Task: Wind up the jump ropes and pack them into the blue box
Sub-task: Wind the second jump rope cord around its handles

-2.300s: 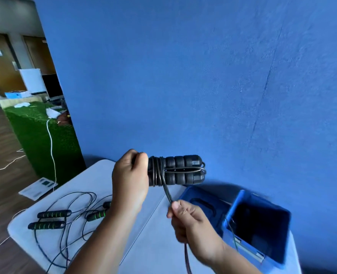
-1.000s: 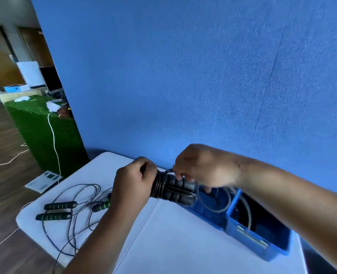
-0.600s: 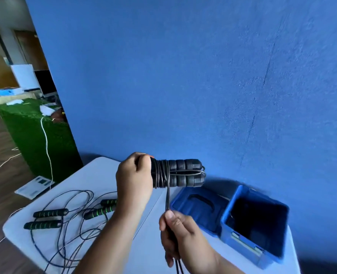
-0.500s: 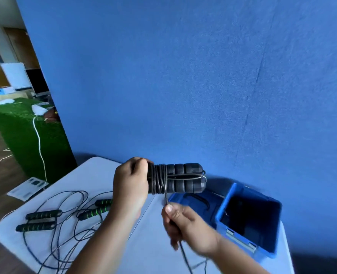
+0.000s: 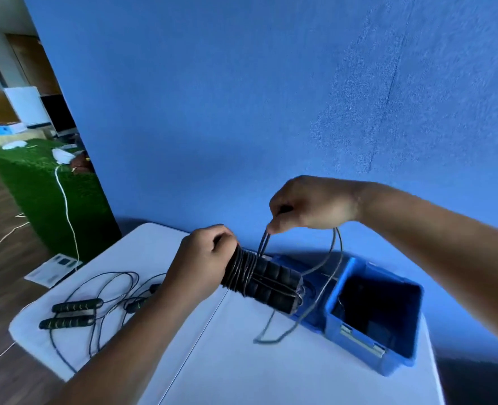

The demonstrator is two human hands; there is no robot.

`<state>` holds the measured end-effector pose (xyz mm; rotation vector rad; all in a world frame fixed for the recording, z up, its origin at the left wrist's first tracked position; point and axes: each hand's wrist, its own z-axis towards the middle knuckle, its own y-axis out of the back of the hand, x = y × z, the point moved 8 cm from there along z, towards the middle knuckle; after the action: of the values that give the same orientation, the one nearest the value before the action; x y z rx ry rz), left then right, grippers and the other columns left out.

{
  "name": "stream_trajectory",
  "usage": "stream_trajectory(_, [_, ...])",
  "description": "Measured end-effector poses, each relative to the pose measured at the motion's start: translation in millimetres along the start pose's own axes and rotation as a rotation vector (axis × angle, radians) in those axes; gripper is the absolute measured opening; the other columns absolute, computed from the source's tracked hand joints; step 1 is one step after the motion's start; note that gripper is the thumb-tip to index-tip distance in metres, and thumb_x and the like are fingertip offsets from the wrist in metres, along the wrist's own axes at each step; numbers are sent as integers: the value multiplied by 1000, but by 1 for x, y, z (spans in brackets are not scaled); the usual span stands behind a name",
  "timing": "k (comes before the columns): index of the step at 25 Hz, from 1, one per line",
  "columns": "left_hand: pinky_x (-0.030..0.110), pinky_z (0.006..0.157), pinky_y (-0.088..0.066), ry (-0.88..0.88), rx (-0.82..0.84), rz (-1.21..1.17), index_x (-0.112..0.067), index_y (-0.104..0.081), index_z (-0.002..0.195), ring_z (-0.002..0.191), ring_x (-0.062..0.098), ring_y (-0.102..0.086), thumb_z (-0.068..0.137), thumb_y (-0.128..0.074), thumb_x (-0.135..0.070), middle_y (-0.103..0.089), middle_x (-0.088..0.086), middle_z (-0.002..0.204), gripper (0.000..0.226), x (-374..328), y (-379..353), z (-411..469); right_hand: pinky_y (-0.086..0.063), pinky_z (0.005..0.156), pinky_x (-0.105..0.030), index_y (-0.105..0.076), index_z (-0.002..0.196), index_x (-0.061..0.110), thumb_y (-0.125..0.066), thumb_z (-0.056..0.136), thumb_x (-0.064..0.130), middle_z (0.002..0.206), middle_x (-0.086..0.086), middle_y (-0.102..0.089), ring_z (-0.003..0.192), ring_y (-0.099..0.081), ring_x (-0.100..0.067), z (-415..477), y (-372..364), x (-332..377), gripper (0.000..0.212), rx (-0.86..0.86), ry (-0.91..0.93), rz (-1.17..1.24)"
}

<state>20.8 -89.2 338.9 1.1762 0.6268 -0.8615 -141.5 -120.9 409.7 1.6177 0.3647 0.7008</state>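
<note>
The right hand [image 5: 309,206], pinching the doubled cord [image 5: 263,242], has swung from under to above the black handles [image 5: 268,285] gripped in the left hand [image 5: 204,264] at frame centre, adding another turn; the blue box [image 5: 388,364] waits lower right.

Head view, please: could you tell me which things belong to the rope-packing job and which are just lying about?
Job: black jump rope, gripped by left hand, its cord pinched by right hand; green-striped jump ropes; blue box.
Lying about: white cable; paper sheet on floor; green turf block.
</note>
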Motion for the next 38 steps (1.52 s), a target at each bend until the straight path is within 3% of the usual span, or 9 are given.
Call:
stream_trajectory(7, [38,60,-45,19,-408,52,-12,-63,78,68,29,-56,91,-49,-22,-62,3,66,22,7,34,16,-34,45,-27,-62,73,19,-48,100,18,54,6,-52,45,-41,-10,-40,-69,43,30,-234,-219,732])
stream_trajectory(11, [33,58,-40,35,-481,-17,-14,-66,79,68,20,-58,94,-53,-14,-65,-1,67,20,-2,28,17,-21,42,-22,-62,83,9,-42,105,14,49,6,-38,45,-27,-11,-48,-118,47,31,-555,-243,1336])
stream_trajectory(16, [31,62,-43,87,-516,-190,-19,-67,76,65,9,-59,87,-48,-23,-67,-8,68,23,0,15,14,-8,46,-22,-68,77,9,-55,94,30,53,-3,-23,52,-7,-15,-28,-173,51,30,-543,-188,1935])
stream_trajectory(20, [32,52,-37,210,-432,-352,-22,-68,68,55,16,-51,90,-48,-16,-60,-14,55,30,11,8,10,-26,55,-25,-64,81,17,-52,94,41,64,-1,-32,59,-26,-14,-25,-179,23,29,-440,-45,1683])
stream_trajectory(24, [22,44,-26,333,-306,-427,-22,-68,67,47,17,-42,93,-47,-14,-51,-10,50,34,19,2,-2,-41,82,-29,-65,90,20,-53,100,31,83,10,-59,80,-52,-9,-26,-152,3,19,-173,18,1240])
stream_trajectory(28, [17,47,-22,343,-36,-516,-19,-65,70,39,15,-32,93,-47,-17,-45,0,56,30,9,-11,-12,-48,75,-12,-60,99,26,-54,101,5,66,22,-60,63,-54,10,-20,-112,-16,22,78,-143,690])
stream_trajectory(30, [22,51,-25,263,73,-395,-19,-64,70,50,19,-35,85,-47,-27,-45,2,63,23,0,-11,-12,-47,57,-11,-64,83,23,-55,94,-5,48,21,-55,46,-49,10,-9,-93,-15,32,231,-140,522])
stream_trajectory(34, [29,54,-36,43,141,-194,-14,-62,71,51,12,-44,85,-47,-22,-52,-10,57,23,-15,1,-5,-43,54,-21,-62,61,22,-74,84,24,49,13,-49,51,-43,0,5,-42,9,26,341,9,169])
stream_trajectory(38, [34,56,-42,-50,-92,39,-20,-64,71,60,16,-54,79,-44,-30,-59,-3,61,23,-5,29,3,-51,63,-44,-66,62,25,-62,85,42,55,10,-51,59,-49,-12,3,-4,12,29,202,-29,53])
